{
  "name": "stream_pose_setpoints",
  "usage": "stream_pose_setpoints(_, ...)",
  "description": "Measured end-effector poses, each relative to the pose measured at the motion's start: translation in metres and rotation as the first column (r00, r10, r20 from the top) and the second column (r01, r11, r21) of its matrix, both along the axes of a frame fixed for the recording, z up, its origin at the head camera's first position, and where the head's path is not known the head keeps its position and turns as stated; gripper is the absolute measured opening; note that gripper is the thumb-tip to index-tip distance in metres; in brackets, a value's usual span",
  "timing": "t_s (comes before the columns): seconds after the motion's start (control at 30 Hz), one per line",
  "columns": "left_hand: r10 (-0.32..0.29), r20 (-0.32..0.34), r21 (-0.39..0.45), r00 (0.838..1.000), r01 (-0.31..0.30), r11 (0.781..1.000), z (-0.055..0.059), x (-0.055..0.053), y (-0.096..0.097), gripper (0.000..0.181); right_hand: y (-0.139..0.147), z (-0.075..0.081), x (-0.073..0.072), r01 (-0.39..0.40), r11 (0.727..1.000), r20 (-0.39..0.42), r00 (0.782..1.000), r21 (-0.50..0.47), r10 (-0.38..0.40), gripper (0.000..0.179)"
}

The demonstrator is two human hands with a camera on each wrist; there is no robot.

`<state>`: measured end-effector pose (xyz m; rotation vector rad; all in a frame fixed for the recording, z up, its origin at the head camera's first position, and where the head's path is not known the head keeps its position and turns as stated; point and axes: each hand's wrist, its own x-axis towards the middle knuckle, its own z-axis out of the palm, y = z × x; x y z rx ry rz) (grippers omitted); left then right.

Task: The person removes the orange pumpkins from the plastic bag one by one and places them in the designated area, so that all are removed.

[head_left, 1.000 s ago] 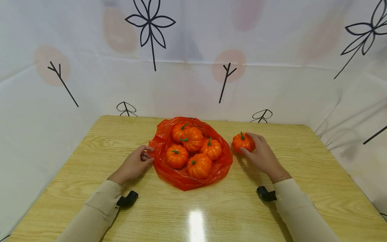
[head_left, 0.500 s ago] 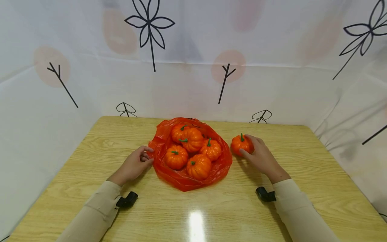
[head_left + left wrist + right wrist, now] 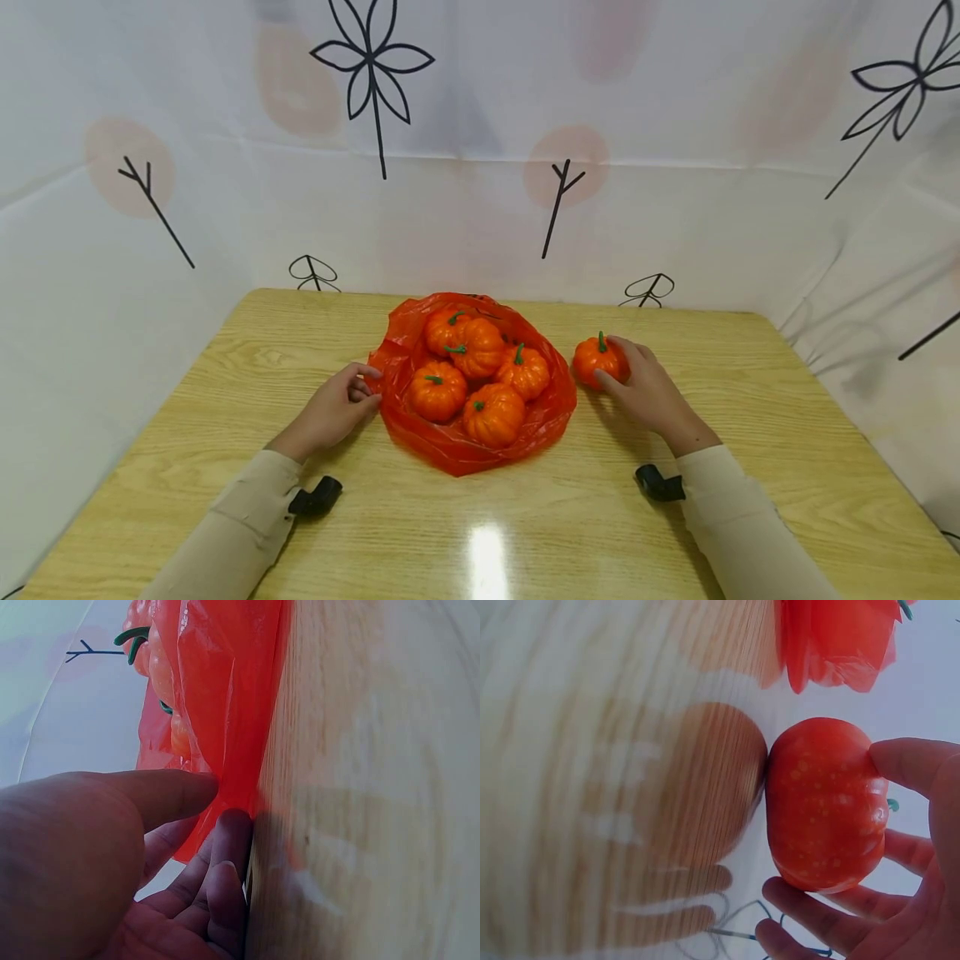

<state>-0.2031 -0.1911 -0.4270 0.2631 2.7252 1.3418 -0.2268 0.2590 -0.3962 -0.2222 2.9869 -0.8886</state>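
Observation:
A thin red plastic bag (image 3: 453, 454) lies spread open mid-table, with several small orange pumpkins (image 3: 438, 392) with green stems inside it. At the bag's left edge is my left hand (image 3: 330, 410); its thumb (image 3: 161, 796) and loosely bent fingertips touch the red plastic, with a gap between them. To the right of the bag, my right hand (image 3: 651, 387) grips another small orange pumpkin (image 3: 821, 802) between thumb and fingers. That pumpkin stands upright on the tabletop, its stem up, apart from the bag. In the right wrist view the stem is mostly hidden behind it.
The light wood table (image 3: 487, 508) is glossy and reflects a lamp near its front. A white curtain (image 3: 465, 217) with plant drawings hangs behind its back edge. Black camera mounts (image 3: 318, 496) sit on both wrists, over beige sleeves.
My right hand and its pumpkin have shifted very slightly toward me and to the left. The left hand and the bag look the same.

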Motion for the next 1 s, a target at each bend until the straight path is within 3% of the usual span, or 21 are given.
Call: stream_pose_setpoints(1.0, 0.01, 0.0, -0.02, 1.0, -0.01, 1.0, -0.0003, 0.0011, 0.0005, 0.03, 0.0011, -0.0023, -0.0015, -0.004, 1.0, 0.005, 1.0, 0.008, 0.004, 0.072)
